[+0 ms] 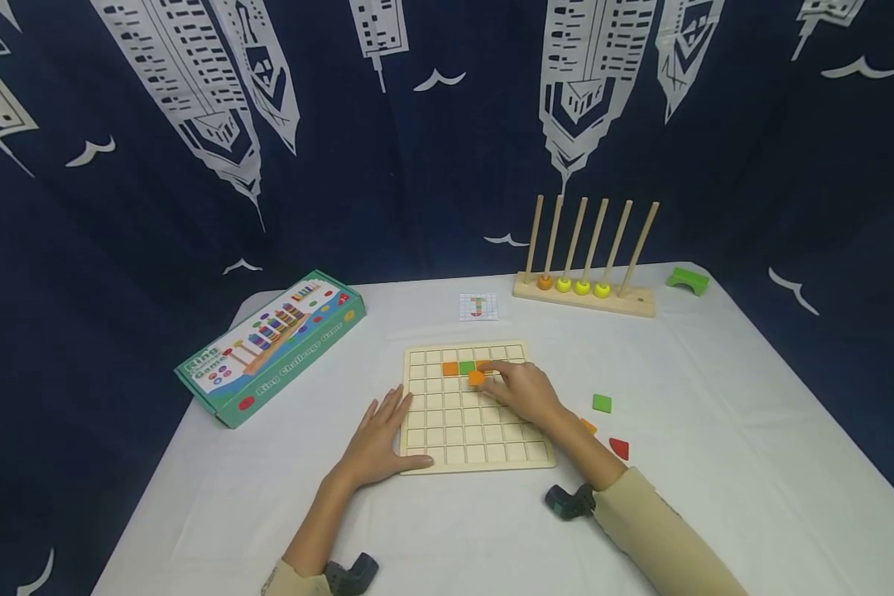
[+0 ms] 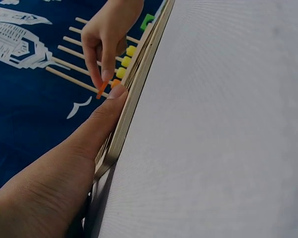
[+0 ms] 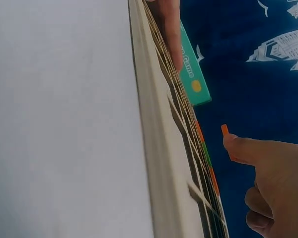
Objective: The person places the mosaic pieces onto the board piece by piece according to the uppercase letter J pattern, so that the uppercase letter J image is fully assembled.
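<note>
Clock hours are taken from the middle of the grid board point(image 1: 454, 418). On my far left, between nine and ten o'clock, I see the green game box point(image 1: 271, 352) lying slantwise. At eight, the left hand point(image 1: 376, 443) has its fingers outstretched along the board's left edge, pointing to about one o'clock; its thumb sticks out toward three across the near-left corner, pressing the rim and grasping nothing. Up toward twelve on the board, I have a row: orange tile point(image 1: 450, 369), green tile point(image 1: 467, 367), then more orange, partly covered by fingers. The pattern card point(image 1: 469, 312) lies at twelve, beyond the board. The right hand point(image 1: 525, 391) reaches in from four, thumb and forefinger pinching an orange piece point(image 1: 476, 378) just above the board, apart from it in my right wrist view. Farther right sit the peg rack point(image 1: 584, 298) between one and two, a loose green tile point(image 1: 602, 403) at three, a red piece point(image 1: 619, 449) between three and four, and a green arch block point(image 1: 688, 280) at two.
</note>
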Demonstrator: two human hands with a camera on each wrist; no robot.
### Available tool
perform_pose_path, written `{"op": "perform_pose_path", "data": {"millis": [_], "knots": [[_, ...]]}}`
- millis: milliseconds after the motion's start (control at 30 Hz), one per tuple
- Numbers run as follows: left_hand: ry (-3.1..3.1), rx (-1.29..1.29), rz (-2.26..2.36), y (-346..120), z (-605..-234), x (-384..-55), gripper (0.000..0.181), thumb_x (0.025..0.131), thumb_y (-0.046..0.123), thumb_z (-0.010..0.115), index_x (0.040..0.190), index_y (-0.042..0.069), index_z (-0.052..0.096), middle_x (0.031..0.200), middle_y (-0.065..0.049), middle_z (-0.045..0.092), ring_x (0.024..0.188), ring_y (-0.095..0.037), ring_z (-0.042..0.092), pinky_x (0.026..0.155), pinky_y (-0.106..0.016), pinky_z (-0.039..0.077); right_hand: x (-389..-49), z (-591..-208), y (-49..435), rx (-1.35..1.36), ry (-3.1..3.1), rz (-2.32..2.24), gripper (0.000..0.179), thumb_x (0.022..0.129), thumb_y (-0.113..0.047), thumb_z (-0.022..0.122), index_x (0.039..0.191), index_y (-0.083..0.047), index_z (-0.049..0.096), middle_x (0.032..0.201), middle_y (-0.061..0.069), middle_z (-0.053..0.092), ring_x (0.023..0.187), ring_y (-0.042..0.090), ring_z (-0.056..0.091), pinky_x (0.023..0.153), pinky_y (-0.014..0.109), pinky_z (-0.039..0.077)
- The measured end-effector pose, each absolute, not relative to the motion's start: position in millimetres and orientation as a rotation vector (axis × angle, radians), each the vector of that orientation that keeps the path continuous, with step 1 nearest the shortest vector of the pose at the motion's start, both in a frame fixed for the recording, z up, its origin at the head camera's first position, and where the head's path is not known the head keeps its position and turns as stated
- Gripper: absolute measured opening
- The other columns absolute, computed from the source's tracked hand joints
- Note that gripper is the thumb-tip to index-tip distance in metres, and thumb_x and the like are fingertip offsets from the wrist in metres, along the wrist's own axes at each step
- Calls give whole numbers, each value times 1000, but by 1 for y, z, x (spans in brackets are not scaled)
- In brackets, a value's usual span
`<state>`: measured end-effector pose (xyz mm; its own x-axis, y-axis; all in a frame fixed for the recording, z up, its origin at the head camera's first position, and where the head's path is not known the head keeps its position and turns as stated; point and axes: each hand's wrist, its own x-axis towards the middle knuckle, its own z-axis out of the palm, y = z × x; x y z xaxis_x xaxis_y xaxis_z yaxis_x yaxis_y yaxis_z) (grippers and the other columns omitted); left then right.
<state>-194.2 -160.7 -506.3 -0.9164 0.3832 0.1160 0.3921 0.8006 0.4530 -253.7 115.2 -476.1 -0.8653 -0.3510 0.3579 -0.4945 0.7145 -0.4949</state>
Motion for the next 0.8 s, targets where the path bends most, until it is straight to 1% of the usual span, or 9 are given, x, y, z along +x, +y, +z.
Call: {"op": "perform_pose_path", "data": {"millis": [100,167,233,300,333,433,533,667,800], "knots": [[-2960,-641,-746,-161,-508,-194,112,64,75,61,145,5,28,152,-10,16,140,-19,10,113,-39,4,-257,-479,111,673,-2697,887,36,82,-36,69,108,-11,69,48,-5,43,42,5,25,40,24,28],[-2958,-642,-746,-161,-508,-194,112,64,75,61,145,5,28,152,-10,16,140,-20,10,113,-39,4,-259,-481,108,676,-2706,879,35,82,-36,70,107,-11,70,62,0,61,46,4,34,47,25,39],[-2954,-642,-744,-162,-509,-194,112,64,75,61,145,5,28,152,-11,16,140,-20,10,113,-40,5,-261,-483,106,682,-2721,866,33,82,-35,70,106,-13,70,80,2,69,50,5,38,53,28,45],[-2952,-643,-747,-161,-508,-194,112,64,75,61,145,5,28,152,-11,17,140,-21,11,113,-40,5,-262,-484,105,687,-2743,860,31,83,-34,69,106,-14,70,82,2,69,51,5,39,55,27,45],[-2953,-642,-748,-161,-508,-194,112,64,75,61,145,5,28,152,-11,17,140,-21,11,113,-40,5,-263,-485,104,690,-2755,858,31,83,-34,69,106,-14,70,74,1,67,50,5,37,52,26,43],[-2961,-644,-744,-161,-507,-194,112,64,75,61,145,5,28,152,-11,16,140,-20,10,113,-39,4,-264,-486,103,688,-2783,860,30,83,-34,69,107,-14,70,52,-4,48,45,6,29,44,23,32],[-2970,-644,-739,-161,-507,-193,111,65,75,61,145,6,27,152,-10,16,140,-19,10,113,-38,3,-265,-487,103,687,-2786,854,30,83,-34,69,107,-15,70,47,-9,36,43,5,25,41,21,26],[-2968,-644,-727,-161,-507,-194,111,65,75,61,145,5,27,152,-11,16,140,-19,10,113,-37,3,-266,-487,102,689,-2775,857,30,82,-34,70,106,-15,70,49,-8,38,43,5,25,42,21,27],[-2969,-644,-713,-161,-507,-194,111,65,76,60,145,5,27,152,-10,16,140,-19,10,113,-37,3,-266,-487,104,684,-2766,861,31,82,-33,71,106,-15,70,59,-5,53,46,6,29,46,23,32]]}}
